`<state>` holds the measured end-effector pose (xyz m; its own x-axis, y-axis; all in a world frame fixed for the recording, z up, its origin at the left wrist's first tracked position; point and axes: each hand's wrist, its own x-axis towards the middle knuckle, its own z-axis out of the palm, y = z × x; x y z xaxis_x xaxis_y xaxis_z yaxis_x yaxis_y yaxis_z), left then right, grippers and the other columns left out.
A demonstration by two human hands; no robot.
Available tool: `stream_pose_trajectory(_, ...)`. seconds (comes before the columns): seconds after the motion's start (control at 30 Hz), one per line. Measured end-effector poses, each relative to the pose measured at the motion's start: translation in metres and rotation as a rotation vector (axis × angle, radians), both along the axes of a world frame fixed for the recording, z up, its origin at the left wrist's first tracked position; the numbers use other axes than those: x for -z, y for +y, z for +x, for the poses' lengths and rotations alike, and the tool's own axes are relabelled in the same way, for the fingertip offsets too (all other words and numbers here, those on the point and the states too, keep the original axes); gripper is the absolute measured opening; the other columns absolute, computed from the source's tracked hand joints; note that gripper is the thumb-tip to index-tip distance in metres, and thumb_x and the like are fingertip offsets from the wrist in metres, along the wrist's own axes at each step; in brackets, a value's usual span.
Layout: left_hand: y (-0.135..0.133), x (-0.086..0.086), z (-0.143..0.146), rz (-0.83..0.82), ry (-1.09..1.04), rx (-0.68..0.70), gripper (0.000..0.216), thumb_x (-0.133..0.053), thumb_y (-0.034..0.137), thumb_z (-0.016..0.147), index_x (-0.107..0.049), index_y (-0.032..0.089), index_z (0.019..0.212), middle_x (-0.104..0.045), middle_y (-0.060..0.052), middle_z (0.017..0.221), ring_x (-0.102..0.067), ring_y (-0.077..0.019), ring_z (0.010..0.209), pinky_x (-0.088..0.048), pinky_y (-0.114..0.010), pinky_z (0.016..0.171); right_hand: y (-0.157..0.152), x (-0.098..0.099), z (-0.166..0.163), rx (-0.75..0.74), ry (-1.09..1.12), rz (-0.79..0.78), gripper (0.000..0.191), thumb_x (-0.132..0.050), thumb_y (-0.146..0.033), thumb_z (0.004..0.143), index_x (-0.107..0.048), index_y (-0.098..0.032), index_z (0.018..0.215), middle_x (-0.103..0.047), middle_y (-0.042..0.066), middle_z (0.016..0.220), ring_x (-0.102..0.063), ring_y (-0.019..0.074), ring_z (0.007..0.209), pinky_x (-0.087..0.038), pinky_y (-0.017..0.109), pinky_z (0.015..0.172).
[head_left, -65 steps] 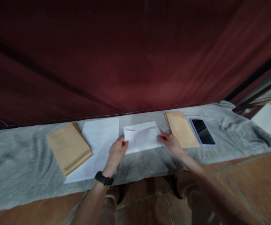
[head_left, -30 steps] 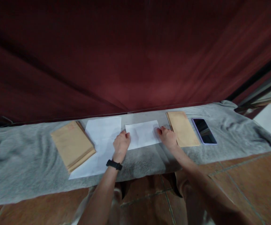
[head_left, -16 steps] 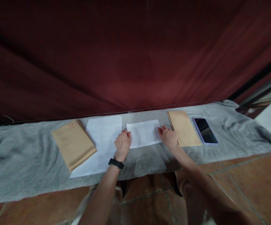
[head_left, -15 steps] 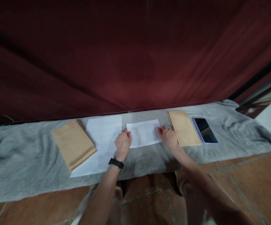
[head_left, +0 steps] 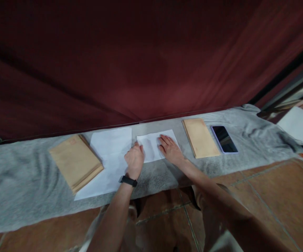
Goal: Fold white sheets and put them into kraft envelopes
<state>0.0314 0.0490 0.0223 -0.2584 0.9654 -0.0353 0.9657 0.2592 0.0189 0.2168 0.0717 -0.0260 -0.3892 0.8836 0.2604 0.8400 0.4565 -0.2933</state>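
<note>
Right hand (head_left: 170,150) spread on the small paper (head_left: 149,149), apparently flattening it. Left hand (head_left: 135,160), grip indeterminable, at its left edge, presumably steadying.

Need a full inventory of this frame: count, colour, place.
creased paper: 1, white, centre
large paper: 1+, white, left of centre
left envelope stack: 1, brown, partly on large paper
right envelope stack: 1, brown, right of centre
phone: 1, black screen, purple edge, beside right envelope stack
blanket: 1, grey, beneath these
curtain: 1, dark red, behind
floor tiles: several, orange-brown, below
flat item: 1, white, far right, unclear
watch or band: 1, black, left wrist
left hand: 1, bare, creased paper's left edge
right hand: 1, bare, on creased paper
</note>
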Motion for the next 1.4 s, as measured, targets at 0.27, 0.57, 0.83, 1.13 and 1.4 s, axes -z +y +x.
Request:
stream_pose_trajectory(0.27, -0.001, 0.001, -0.002, 0.168, 0.022, 0.038, 0.033, -0.041, 0.024, 0.099, -0.059, 0.009, 0.122, -0.073, -0.017, 0.096, -0.072, -0.0303, 0.093, -0.053, -0.041, 0.084, 0.003, 0.003, 0.009, 0.094, -0.099, -0.020, 0.050, -0.035, -0.039, 0.107, -0.046, -0.020, 0.152, -0.037, 0.009, 0.162, -0.036, 0.0267, 0.148, -0.026, 0.046, 0.123)
stream_pose_trajectory(0.57, -0.007, 0.034, 0.048, 0.255, -0.172, 0.512, 0.053, -0.032, 0.035, 0.104, -0.046, 0.009, 0.148, -0.041, -0.015, 0.159, -0.034, -0.0298, 0.149, -0.029, -0.048, 0.122, 0.004, 0.003, 0.011, 0.113, -0.129, -0.025, 0.051, -0.032, -0.037, 0.107, -0.044, -0.019, 0.153, -0.035, 0.010, 0.162, -0.035, 0.0267, 0.149, -0.027, 0.047, 0.121)
stream_pose_trajectory(0.83, -0.006, 0.048, 0.054, 0.222, -0.140, 0.520, 0.056, -0.027, 0.034, 0.105, -0.038, 0.010, 0.154, -0.035, -0.011, 0.163, -0.023, -0.0266, 0.154, -0.017, -0.048, 0.127, 0.006, 0.005, 0.013, 0.142, -0.128, -0.024, 0.051, -0.032, -0.035, 0.107, -0.042, -0.018, 0.154, -0.035, 0.011, 0.162, -0.036, 0.0267, 0.149, -0.027, 0.046, 0.121)
stream_pose_trajectory(1.13, -0.001, 0.044, 0.032, 0.212, -0.102, 0.384, 0.058, -0.031, 0.035, 0.104, -0.034, 0.009, 0.155, -0.034, -0.016, 0.163, -0.024, -0.0261, 0.154, -0.018, -0.049, 0.126, 0.006, 0.009, 0.028, 0.191, -0.090, -0.012, 0.053, -0.030, -0.037, 0.107, -0.041, -0.016, 0.155, -0.036, 0.012, 0.161, -0.037, 0.0271, 0.148, -0.028, 0.048, 0.121)
stream_pose_trajectory(1.4, 0.002, 0.044, 0.016, 0.229, -0.098, 0.277, 0.060, -0.033, 0.032, 0.102, -0.035, 0.000, 0.153, -0.034, -0.023, 0.160, -0.027, -0.0288, 0.153, -0.022, -0.048, 0.125, 0.004, 0.006, 0.037, 0.238, -0.079, -0.020, 0.051, -0.036, -0.028, 0.105, -0.046, -0.007, 0.150, -0.042, 0.016, 0.158, -0.039, 0.0291, 0.146, -0.028, 0.047, 0.121)
